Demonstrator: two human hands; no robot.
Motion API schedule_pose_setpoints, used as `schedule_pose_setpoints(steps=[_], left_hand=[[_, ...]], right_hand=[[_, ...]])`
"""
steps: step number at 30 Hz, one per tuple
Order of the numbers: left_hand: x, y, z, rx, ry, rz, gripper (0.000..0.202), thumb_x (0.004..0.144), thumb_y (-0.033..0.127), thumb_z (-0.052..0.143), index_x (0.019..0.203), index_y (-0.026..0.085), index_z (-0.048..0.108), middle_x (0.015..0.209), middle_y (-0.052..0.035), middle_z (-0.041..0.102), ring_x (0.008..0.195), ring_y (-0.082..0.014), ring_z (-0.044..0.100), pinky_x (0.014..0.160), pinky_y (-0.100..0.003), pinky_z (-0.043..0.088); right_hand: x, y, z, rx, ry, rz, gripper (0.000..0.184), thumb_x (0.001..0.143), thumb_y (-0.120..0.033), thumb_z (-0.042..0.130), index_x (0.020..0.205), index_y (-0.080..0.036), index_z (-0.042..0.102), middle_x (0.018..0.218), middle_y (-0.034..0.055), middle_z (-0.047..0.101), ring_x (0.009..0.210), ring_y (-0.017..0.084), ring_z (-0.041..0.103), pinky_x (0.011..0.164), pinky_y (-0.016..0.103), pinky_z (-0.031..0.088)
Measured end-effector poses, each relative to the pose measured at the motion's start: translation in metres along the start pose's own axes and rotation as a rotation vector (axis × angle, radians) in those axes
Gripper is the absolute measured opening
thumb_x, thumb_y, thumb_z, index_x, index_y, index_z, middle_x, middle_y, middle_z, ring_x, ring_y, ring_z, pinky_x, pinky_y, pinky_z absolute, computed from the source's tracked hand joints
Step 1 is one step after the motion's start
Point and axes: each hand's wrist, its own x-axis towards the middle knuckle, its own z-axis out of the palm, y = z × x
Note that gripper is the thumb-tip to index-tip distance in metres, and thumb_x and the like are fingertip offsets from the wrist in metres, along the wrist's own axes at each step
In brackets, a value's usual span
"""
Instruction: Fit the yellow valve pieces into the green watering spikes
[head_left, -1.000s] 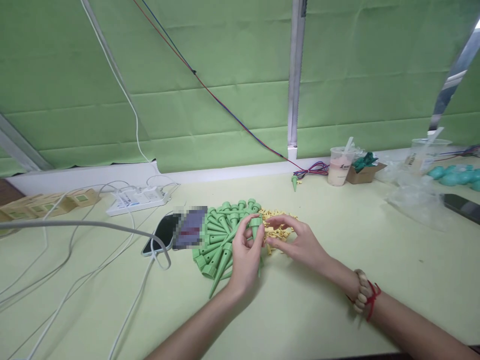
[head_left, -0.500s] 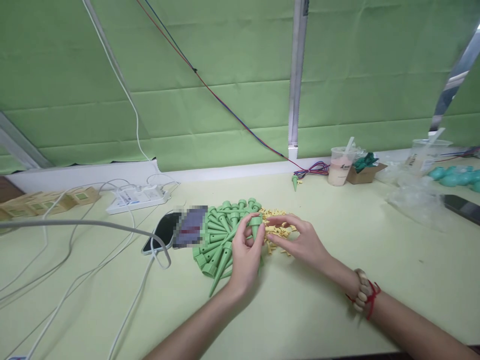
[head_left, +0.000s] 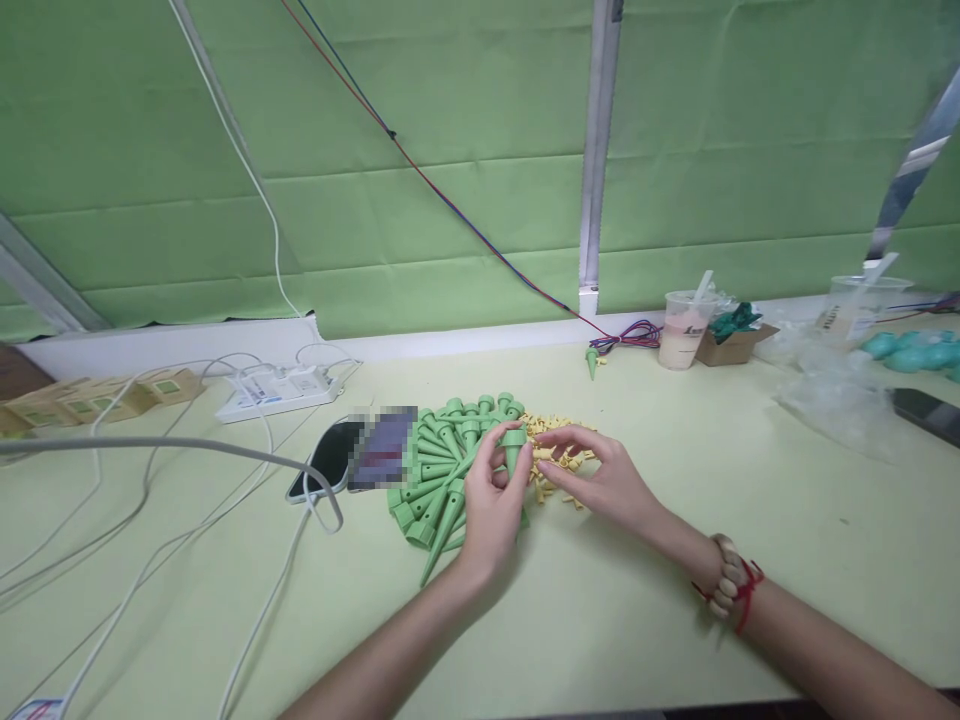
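Your left hand (head_left: 489, 515) has its fingers clamped on a green spike (head_left: 513, 445), held above the pale table (head_left: 637, 620): plain green, wide collared cap uppermost, body narrowing downward behind your thumb. Your right hand (head_left: 607, 475) keeps thumb and forefinger apart just beside it; whether they grip a yellow piece, you cannot tell. Similar spikes (head_left: 450, 500), some with small holes, lie heaped left; small yellow pieces (head_left: 551, 490) lie scattered right.
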Motion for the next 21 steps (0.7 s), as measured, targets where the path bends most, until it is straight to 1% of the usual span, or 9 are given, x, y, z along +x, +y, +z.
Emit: schedule_pose_setpoints(steps=[2,4,6,9,12,16,19,21], left_hand=[[0.0,0.0,0.0,-0.001,-0.009,0.001,0.035,0.079,0.042,0.056,0.108,0.024,0.053,0.062,0.0042,0.036,0.052,-0.0068,0.034,0.046,-0.016,0.029],[0.0,-0.001,0.0,-0.001,-0.018,-0.006,0.034,0.079,0.041,0.056,0.109,0.024,0.053,0.063,0.0041,0.036,0.053,-0.0066,0.035,0.046,-0.015,0.029],[0.0,-0.001,0.0,-0.011,-0.023,-0.016,0.035,0.079,0.041,0.056,0.11,0.024,0.053,0.063,0.0042,0.036,0.053,-0.0067,0.035,0.046,-0.015,0.029],[-0.001,-0.001,0.0,-0.025,-0.016,-0.017,0.038,0.078,0.04,0.058,0.112,0.024,0.052,0.06,0.0052,0.033,0.051,-0.006,0.032,0.044,-0.015,0.026],[-0.001,-0.002,0.0,-0.021,-0.007,-0.013,0.039,0.077,0.038,0.06,0.112,0.025,0.053,0.059,0.0062,0.029,0.049,-0.0055,0.029,0.043,-0.015,0.025],[0.003,-0.002,-0.001,-0.065,-0.006,-0.044,0.038,0.077,0.039,0.059,0.111,0.024,0.052,0.057,0.0062,0.034,0.048,-0.0051,0.031,0.042,-0.015,0.025],[0.008,-0.001,-0.003,-0.099,0.043,-0.067,0.038,0.077,0.042,0.059,0.109,0.023,0.051,0.055,0.0067,0.037,0.045,-0.0043,0.03,0.04,-0.014,0.025],[0.009,0.001,-0.004,-0.106,0.078,-0.076,0.038,0.077,0.043,0.058,0.108,0.023,0.05,0.055,0.0068,0.04,0.043,-0.004,0.031,0.041,-0.014,0.026]], right_hand=[[0.0,0.0,0.0,0.006,-0.017,0.008,0.016,0.076,-0.029,0.062,0.088,-0.02,0.068,0.083,0.0034,0.07,0.073,0.016,0.064,0.064,0.027,0.051],[0.0,-0.001,0.0,0.002,-0.035,0.021,0.015,0.078,-0.029,0.059,0.086,-0.02,0.068,0.076,0.0025,0.07,0.069,0.015,0.064,0.062,0.026,0.05],[0.0,-0.002,0.0,-0.018,-0.026,0.016,0.014,0.077,-0.028,0.059,0.083,-0.019,0.069,0.072,0.0018,0.069,0.066,0.014,0.063,0.06,0.025,0.049],[0.0,-0.001,0.0,-0.04,0.005,-0.022,0.01,0.074,-0.025,0.061,0.079,-0.018,0.067,0.072,0.0023,0.069,0.065,0.014,0.062,0.06,0.025,0.049],[-0.001,0.003,0.001,-0.044,0.031,-0.079,0.003,0.072,-0.021,0.062,0.071,-0.018,0.063,0.071,0.003,0.068,0.067,0.016,0.062,0.062,0.027,0.048],[-0.001,0.007,0.0,-0.04,0.049,-0.139,0.005,0.072,-0.019,0.061,0.067,-0.019,0.058,0.072,0.0031,0.066,0.071,0.017,0.061,0.065,0.028,0.048],[0.0,0.008,-0.001,-0.078,0.058,-0.078,0.003,0.073,-0.022,0.06,0.074,-0.019,0.061,0.075,0.0031,0.067,0.071,0.016,0.061,0.064,0.027,0.047],[0.001,0.011,-0.001,-0.115,0.04,0.004,0.009,0.075,-0.025,0.058,0.081,-0.019,0.062,0.075,0.0023,0.067,0.069,0.015,0.061,0.062,0.026,0.047]])
